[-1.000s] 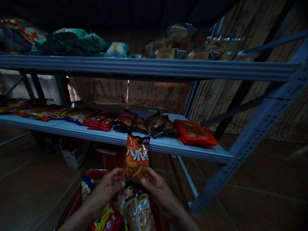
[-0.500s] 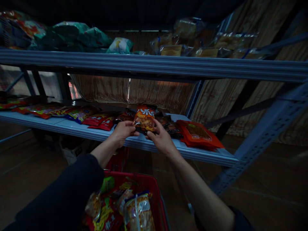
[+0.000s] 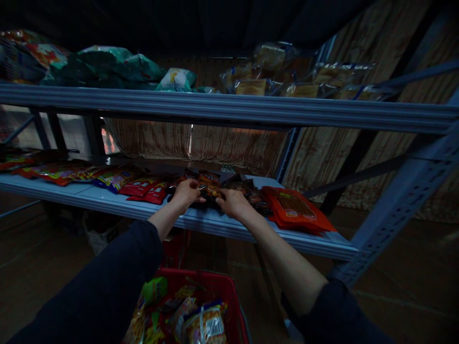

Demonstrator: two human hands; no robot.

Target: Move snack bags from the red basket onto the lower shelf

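Note:
An orange and black snack bag (image 3: 208,187) lies low on the lower shelf (image 3: 222,227), tilted back among similar dark bags. My left hand (image 3: 186,194) pinches its left edge, fingers bent around the side. On the other side, my right hand (image 3: 234,203) has its thumb and fingers closed on the right edge. Dark brown packets (image 3: 247,188) lie just right of my right hand, with a stack of flat orange packets (image 3: 296,210) beyond them. Red packets (image 3: 148,188) lie left of my left hand.
Below the shelf stands a red basket (image 3: 204,274) holding assorted snack packs. The upper shelf (image 3: 222,106) carries green bags (image 3: 107,67) and clear-wrapped packs (image 3: 251,86). A blue metal upright (image 3: 398,210) stands on the right. More colourful packets (image 3: 57,169) line the lower shelf leftward.
Both hands have lowered the snack bag from a raised, front-facing tilt down onto the shelf among the dark bags. The view has tipped slightly upward.

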